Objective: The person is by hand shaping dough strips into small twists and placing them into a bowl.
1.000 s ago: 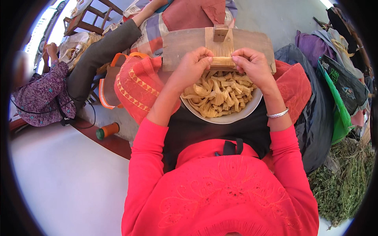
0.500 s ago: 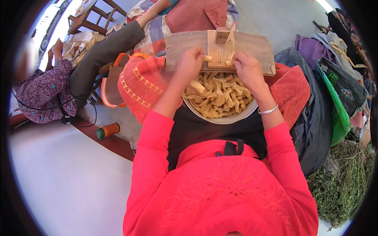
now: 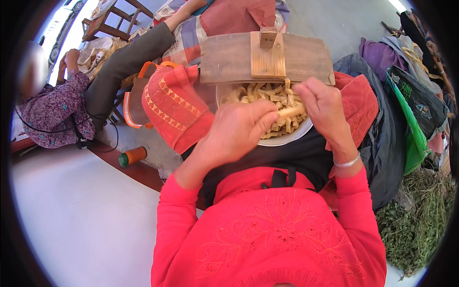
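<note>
A pale yellow, folded-looking strip point(image 3: 290, 113) stretches between my two hands, blurred by motion. My left hand point(image 3: 241, 125) pinches its near end between thumb and fingers. At the other end my right hand point(image 3: 324, 105) is closed around it, its fingers curled and partly smeared. Below the hands, a white bowl point(image 3: 276, 142) in my lap is heaped with similar yellowish, limp strips point(image 3: 253, 91). Just beyond the bowl lies a wide wooden board point(image 3: 222, 56) with a lighter plank point(image 3: 267, 60) fixed across it and a small upright block point(image 3: 267, 36) at its far end.
Red cloth point(image 3: 167, 103) drapes on both sides of my lap. A dark plastic bag point(image 3: 377, 158), a green-black bag point(image 3: 411, 110) and a heap of dried plants point(image 3: 416, 225) lie to the right. At left are another person in a patterned purple top point(image 3: 52, 117) and an orange-green cylinder point(image 3: 132, 156).
Both hands have come back from the board's plank toward me, over the bowl. Earlier each pinched a yellow piece at the plank's sides; now a strip spans between them.
</note>
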{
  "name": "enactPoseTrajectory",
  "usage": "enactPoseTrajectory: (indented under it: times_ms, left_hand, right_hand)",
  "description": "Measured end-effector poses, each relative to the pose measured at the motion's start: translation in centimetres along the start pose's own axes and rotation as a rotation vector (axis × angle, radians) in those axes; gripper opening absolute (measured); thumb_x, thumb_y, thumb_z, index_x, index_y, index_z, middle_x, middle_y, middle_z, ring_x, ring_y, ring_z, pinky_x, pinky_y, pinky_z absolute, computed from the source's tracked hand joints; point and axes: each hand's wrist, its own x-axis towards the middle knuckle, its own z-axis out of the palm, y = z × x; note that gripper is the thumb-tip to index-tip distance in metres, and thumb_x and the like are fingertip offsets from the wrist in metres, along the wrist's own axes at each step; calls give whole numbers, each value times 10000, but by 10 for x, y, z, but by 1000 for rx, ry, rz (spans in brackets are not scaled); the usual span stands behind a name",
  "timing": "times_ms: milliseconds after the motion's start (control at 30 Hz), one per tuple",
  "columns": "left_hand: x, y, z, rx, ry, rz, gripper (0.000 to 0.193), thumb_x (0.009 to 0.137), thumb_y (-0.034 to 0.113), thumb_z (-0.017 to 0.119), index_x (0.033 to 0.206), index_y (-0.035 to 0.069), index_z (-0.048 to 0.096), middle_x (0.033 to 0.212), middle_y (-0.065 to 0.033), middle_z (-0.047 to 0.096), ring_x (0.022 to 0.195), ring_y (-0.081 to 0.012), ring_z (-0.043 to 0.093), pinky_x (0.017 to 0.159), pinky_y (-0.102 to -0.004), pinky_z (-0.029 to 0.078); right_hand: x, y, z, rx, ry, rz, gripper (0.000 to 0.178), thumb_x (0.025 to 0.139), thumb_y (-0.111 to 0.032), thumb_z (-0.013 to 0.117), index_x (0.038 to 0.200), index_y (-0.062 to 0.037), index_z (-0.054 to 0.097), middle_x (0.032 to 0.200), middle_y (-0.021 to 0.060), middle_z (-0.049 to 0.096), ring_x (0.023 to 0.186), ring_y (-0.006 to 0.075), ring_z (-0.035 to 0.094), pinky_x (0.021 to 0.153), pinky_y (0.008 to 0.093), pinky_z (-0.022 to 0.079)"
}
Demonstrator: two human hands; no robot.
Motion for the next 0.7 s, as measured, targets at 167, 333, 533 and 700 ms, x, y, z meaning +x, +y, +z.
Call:
enactPoseTrajectory:
  times_ms: [167,333,533,700]
  left_hand:
    - [18,26,-21,-356,-13,216,270,933,243,540,900,5,663,716,-73,627,611,-138,587,560,-284,446]
    - [32,-12,28,-989,-53,-78,273,964,217,509,1094,-9,592,752,17,559,671,-51,474,592,-206,397]
    - [50,-37,60,-1217,-17,-227,304,912,85,557,1202,2,521,718,45,512,642,-23,449,553,-179,364]
    - [49,-73,75,-1210,-121,-431,165,910,110,550,1047,24,582,653,14,537,615,-107,527,526,-247,409]
  right_hand:
    - [-31,-58,-25,648,-520,-72,84,856,-58,623,884,-15,690,666,65,610,597,120,580,549,279,456]
    - [-10,-34,-1,806,-29,177,217,916,-116,586,1078,-3,675,750,8,668,649,75,584,603,234,490]
    - [10,29,55,3,374,-32,235,872,-138,609,1091,-154,692,723,95,666,599,226,642,543,299,485]
    - [8,40,54,-198,291,-22,142,847,-189,624,961,-158,703,732,97,633,585,302,599,516,353,454]
